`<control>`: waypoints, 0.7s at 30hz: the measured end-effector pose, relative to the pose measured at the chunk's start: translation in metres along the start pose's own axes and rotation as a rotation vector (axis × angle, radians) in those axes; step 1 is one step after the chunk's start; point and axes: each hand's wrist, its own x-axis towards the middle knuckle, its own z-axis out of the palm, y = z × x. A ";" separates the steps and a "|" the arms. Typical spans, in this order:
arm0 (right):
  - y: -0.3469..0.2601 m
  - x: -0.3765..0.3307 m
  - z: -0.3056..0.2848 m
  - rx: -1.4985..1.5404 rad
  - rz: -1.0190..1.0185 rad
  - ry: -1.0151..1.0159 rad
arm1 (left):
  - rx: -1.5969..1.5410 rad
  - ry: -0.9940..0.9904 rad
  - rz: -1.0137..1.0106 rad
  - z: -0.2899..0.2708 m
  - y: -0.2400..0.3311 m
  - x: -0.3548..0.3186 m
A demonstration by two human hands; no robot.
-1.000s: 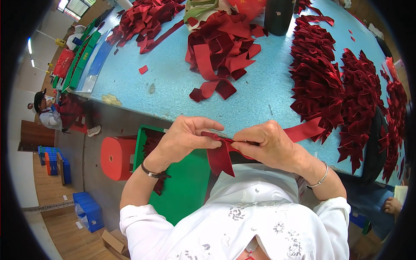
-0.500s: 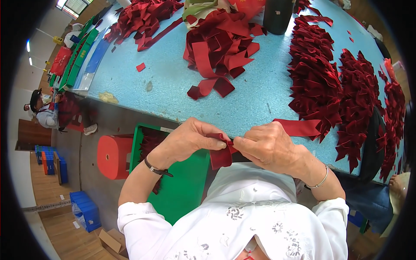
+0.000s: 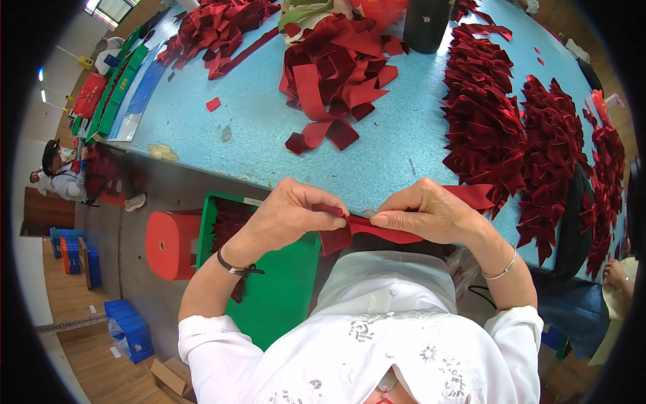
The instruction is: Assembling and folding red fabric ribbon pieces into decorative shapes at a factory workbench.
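A dark red ribbon [image 3: 387, 233] stretches between my two hands at the front edge of the blue table. My left hand [image 3: 289, 214] pinches its gathered, folded part between thumb and fingers, and a loop hangs below the fingertips. Thumb and fingers of my right hand [image 3: 431, 214] are closed on the ribbon a short way to the right. Behind the right hand, a flat red strip [image 3: 473, 195] lies on the table toward the bow rows; whether it joins the held ribbon is hidden.
Rows of red bows [image 3: 486, 114] cover the right of the table [image 3: 202, 145]. A heap of red ribbon strips [image 3: 333, 67] and a black bottle [image 3: 426, 23] stand farther back. Below left are a green crate [image 3: 276, 296] and a red stool [image 3: 173, 246]. Other people sit at left and right.
My right hand has turned from a fist to a flatter pinch and drawn ribbon out to the right. The left hand still grips the folded part, slightly shifted.
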 end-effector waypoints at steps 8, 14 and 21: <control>-0.001 0.000 -0.003 0.016 0.012 0.000 | 0.044 -0.008 0.049 -0.002 0.001 -0.003; -0.002 -0.001 0.004 -0.110 -0.079 0.116 | -0.062 0.025 0.002 0.001 0.002 -0.003; -0.005 -0.003 0.010 -0.301 -0.248 0.214 | -0.076 -0.031 0.067 -0.002 -0.005 -0.004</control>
